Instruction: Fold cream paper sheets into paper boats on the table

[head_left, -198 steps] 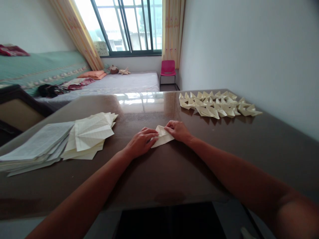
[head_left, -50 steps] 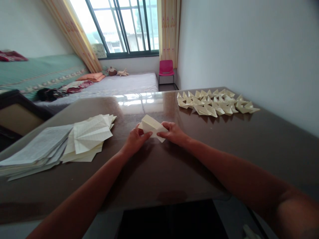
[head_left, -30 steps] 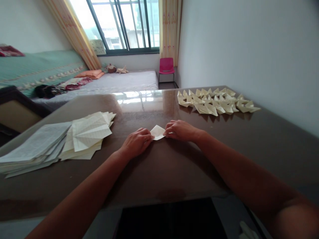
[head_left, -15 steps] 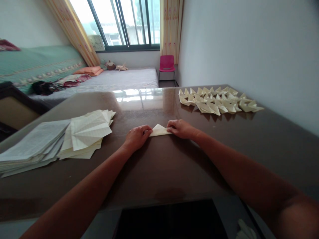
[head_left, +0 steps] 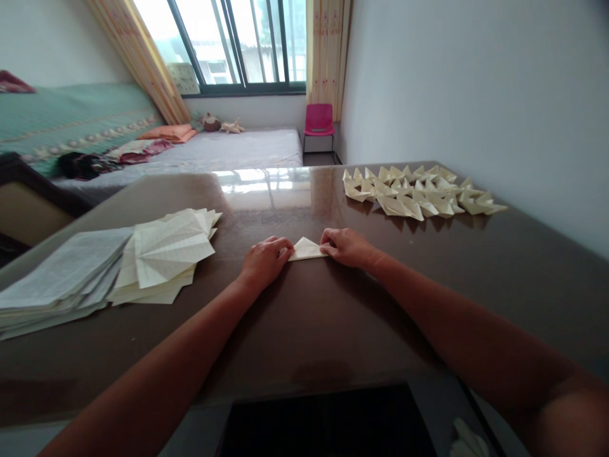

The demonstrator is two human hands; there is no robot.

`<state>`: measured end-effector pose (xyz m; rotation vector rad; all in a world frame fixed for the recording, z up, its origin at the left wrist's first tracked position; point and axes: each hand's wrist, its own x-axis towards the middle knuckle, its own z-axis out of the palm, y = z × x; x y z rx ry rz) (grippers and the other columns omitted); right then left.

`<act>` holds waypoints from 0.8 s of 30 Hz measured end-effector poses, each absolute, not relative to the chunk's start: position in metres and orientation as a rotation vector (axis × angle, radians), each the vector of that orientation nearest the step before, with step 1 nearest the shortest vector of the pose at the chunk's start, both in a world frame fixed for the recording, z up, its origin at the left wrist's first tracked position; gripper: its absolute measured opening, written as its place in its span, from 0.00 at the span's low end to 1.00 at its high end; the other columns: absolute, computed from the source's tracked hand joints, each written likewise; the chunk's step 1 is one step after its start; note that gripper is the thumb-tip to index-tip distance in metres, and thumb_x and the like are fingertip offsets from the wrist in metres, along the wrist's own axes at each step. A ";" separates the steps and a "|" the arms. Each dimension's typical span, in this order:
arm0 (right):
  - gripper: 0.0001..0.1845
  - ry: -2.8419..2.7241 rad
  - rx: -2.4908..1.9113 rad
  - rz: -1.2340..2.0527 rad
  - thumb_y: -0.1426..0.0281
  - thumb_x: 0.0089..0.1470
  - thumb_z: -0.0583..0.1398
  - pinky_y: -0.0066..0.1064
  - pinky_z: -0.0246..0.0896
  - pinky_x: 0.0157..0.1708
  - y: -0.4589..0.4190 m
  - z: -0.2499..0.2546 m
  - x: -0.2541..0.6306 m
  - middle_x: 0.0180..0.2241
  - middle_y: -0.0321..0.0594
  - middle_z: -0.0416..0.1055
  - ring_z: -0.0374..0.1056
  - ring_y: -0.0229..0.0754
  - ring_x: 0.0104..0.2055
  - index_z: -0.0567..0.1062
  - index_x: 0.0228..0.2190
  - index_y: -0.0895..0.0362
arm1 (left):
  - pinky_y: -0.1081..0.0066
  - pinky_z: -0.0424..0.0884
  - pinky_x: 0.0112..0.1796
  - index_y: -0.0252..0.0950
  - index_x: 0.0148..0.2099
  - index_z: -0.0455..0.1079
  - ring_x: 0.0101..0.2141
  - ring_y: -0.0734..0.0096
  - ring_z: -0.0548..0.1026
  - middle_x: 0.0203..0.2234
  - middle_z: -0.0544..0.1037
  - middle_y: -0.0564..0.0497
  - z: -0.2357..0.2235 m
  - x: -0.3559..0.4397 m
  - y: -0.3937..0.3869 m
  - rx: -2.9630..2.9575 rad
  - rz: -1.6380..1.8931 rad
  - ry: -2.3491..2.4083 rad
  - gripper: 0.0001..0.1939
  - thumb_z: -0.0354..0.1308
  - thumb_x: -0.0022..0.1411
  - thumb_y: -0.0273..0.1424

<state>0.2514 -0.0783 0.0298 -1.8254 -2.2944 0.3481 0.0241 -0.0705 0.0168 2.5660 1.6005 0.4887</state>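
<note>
A small folded paper (head_left: 306, 249), cream coloured with a triangular peak pointing away from me, lies on the brown table (head_left: 304, 317). My left hand (head_left: 266, 259) is closed on its left end, thumb and fingers pinching the corner. At the opposite end, my right hand (head_left: 346, 246) pinches the right corner the same way. My fingers cover both ends of the paper; only its middle and straight near edge show.
Creased cream sheets (head_left: 166, 254) are piled on the left, beside a stack of printed paper (head_left: 57, 273). Several folded paper boats (head_left: 413, 190) stand in rows at the far right, near the white wall (head_left: 476, 95). A bed (head_left: 252, 146) and pink chair (head_left: 318, 120) are beyond the table.
The left hand has shifted very slightly right and its fingers have edged along the folded paper. Both hands keep their pinch; otherwise the view has only moved a little.
</note>
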 end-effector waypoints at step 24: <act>0.18 -2.715 -1.556 -0.051 0.70 0.63 0.48 0.35 0.61 0.43 -0.126 0.054 0.220 0.47 0.49 0.69 0.65 0.47 0.48 0.70 0.50 0.55 | 0.71 0.71 0.35 0.47 0.57 0.64 0.45 0.64 0.69 0.46 0.72 0.50 0.025 0.028 -0.101 3.173 0.190 1.244 0.20 0.50 0.65 0.26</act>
